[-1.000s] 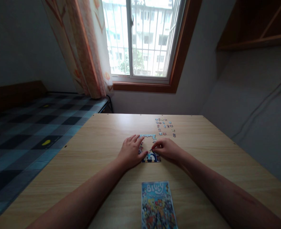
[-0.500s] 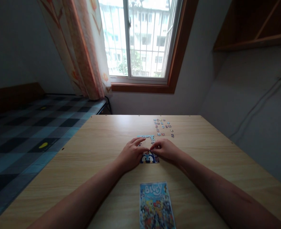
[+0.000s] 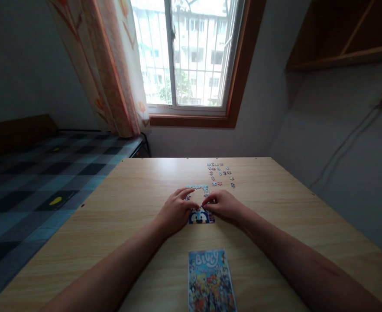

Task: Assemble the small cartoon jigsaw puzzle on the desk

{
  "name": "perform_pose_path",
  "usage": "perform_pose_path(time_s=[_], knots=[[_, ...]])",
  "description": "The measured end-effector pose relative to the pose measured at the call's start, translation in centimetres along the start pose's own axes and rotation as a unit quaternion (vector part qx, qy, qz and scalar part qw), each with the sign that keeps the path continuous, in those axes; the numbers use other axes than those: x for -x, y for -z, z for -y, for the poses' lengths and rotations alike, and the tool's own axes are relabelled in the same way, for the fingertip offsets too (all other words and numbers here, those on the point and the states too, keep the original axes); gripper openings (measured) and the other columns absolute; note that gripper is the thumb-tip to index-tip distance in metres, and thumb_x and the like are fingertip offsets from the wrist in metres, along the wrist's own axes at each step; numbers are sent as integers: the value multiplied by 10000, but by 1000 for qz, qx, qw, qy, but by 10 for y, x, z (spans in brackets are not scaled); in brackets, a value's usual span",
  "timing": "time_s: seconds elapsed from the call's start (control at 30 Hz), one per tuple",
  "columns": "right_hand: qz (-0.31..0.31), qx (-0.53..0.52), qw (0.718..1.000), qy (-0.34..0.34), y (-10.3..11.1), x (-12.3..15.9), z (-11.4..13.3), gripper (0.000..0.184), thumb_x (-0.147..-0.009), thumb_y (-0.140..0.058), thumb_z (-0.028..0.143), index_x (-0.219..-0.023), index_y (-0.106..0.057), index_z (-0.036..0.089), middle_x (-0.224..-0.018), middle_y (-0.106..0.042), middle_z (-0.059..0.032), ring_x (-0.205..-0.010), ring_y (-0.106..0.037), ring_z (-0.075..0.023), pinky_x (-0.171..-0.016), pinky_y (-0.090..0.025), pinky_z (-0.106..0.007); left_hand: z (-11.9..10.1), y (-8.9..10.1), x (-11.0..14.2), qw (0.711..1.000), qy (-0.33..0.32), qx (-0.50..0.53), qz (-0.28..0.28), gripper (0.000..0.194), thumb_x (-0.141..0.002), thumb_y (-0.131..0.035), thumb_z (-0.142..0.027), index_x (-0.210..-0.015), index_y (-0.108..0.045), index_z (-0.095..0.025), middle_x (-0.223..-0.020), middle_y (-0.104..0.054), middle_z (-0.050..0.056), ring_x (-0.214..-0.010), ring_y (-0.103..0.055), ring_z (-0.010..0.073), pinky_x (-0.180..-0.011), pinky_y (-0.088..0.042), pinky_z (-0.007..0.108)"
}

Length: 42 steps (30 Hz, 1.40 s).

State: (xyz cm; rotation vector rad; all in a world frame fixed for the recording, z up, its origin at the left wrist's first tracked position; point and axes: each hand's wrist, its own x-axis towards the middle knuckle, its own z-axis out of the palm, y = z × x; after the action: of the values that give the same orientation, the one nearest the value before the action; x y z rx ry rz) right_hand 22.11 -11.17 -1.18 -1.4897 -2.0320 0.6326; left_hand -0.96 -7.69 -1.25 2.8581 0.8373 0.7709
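- Thumb of the left hand has swung inward since the earlier frame, ending just beside the fingertips of the right hand over a part-built jigsaw puzzle.
- Left fingers arch apart from the thumb along the puzzle's left side, hiding much of that edge; right thumb and forefinger are drawn close together, though whether they pinch a piece is too small to tell.
- Lying flat mid-table, the puzzle shows a blue cartoon dog's face in its nearer band; its far border is laid, with bare wood inside.
- Crowded fingertips pose the likeliest trouble: one thumb could nudge the other and knock a piece askew.
- Pressure from either hand might slide the thin far border on the smooth wooden table, opening its joints.
- Loose jigsaw pieces lie beyond the right hand, where a careless knuckle could scatter them.
- Nearer the wearer, the "Bluey" picture sheet rests well apart from both hands, an unlikely casualty.
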Motion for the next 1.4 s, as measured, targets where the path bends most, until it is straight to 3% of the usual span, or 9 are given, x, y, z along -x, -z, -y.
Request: perform_pose_path(time_s=[0.73, 1.2, 1.4], knots=[[-8, 10, 1000, 0, 1, 0, 0, 138, -807, -734, 281, -901, -834, 266, -774, -742, 11, -706, -627, -140, -645, -403, -249, 3, -1, 0, 1000, -9, -5, 1, 416, -806, -594, -48, -993, -825, -340, -1375, -632, 80, -1301, -537, 319, -1082, -497, 568], [-39, 22, 999, 18, 0, 4, 0, 128, -820, -755, 294, -929, -820, 275, -762, -709, 18, -692, -596, -126, -656, -394, -242, 6, -2, 2, 999, -8, 8, -31, 416, -812, -603, -51, -1049, -812, -322, -1377, -630, 81, -1290, -546, 305, -1064, -523, 551], [-34, 25, 999, 17, 1, 5, 2, 102, -821, -760, 286, -902, -818, 269, -762, -706, 21, -706, -606, -129, -663, -396, -243, 4, 0, 1, 1000, -14, 3, -7, 425, -817, -588, -45, -1004, -819, -349, -1386, -630, 59, -1298, -547, 294, -1069, -522, 550]])
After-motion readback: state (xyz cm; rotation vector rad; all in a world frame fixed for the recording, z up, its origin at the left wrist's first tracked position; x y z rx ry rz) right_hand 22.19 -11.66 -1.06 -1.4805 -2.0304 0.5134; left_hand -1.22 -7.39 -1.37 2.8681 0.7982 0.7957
